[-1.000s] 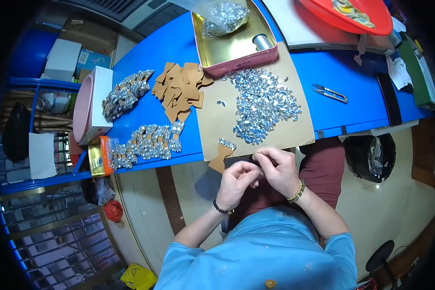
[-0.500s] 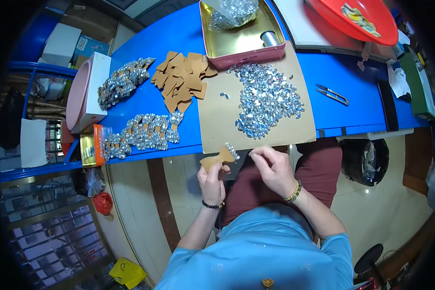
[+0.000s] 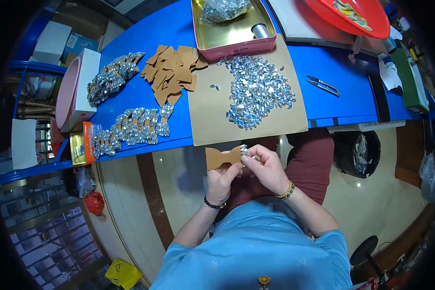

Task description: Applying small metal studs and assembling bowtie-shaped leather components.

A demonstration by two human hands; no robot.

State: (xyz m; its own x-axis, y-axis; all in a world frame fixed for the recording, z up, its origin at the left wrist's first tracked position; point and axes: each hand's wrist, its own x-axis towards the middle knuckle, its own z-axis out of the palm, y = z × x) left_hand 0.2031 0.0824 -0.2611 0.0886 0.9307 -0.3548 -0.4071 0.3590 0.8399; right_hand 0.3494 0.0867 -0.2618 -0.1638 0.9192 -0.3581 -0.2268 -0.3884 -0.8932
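Note:
My left hand (image 3: 220, 183) is closed on a tan bow-shaped piece (image 3: 220, 158), thumb and fingers at its lower edge. Clear shiny rhinestones (image 3: 244, 149) line the right end of that piece. Right at this end my right hand (image 3: 268, 169) pinches thumb and fingertips together; what lies between them is too small to make out. Beyond my hands, a heap of loose rhinestones (image 3: 258, 89) is spread on a brown cardboard sheet (image 3: 208, 121). A pile of plain tan bow-shaped pieces (image 3: 171, 72) lies left of it, with rhinestone-covered bows (image 3: 135, 126) nearer the table's front edge.
A pink-rimmed tin (image 3: 237, 50) holds a bag of rhinestones (image 3: 222, 10) and a spool (image 3: 260, 31). Thread snips (image 3: 323, 85) lie on the blue table (image 3: 333, 104). Another row of covered bows (image 3: 115, 77) sits far left. A red basin (image 3: 367, 19) stands back right, a black bin (image 3: 356, 154) below.
My right hand has come left to the rhinestone-edged end of the tan piece. The piece has turned level, and my left hand has moved slightly right. The whole view has shifted a little.

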